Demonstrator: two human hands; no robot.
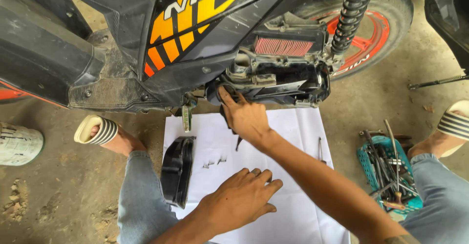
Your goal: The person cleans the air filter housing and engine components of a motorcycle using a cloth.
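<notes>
A black scooter with orange and yellow graphics (185, 24) stands side-on in front of me. Its air filter housing (283, 80) is uncovered, with a pink pleated filter element (283, 46) showing above it. My right hand (244, 117) reaches up to the housing's lower left corner, fingers pressed against the black part; whether it holds something I cannot tell. My left hand (239, 197) rests flat, fingers spread, on a white paper sheet (298, 141) laid on the ground. A removed black plastic cover (177, 170) leans on the sheet's left edge.
A teal basket of tools (388, 168) sits at the right by my right knee. A screwdriver (320, 148) and small screws (215, 162) lie on the sheet. The rear wheel with orange rim (371, 34) and shock spring (351, 14) are at upper right. My sandalled feet flank the sheet.
</notes>
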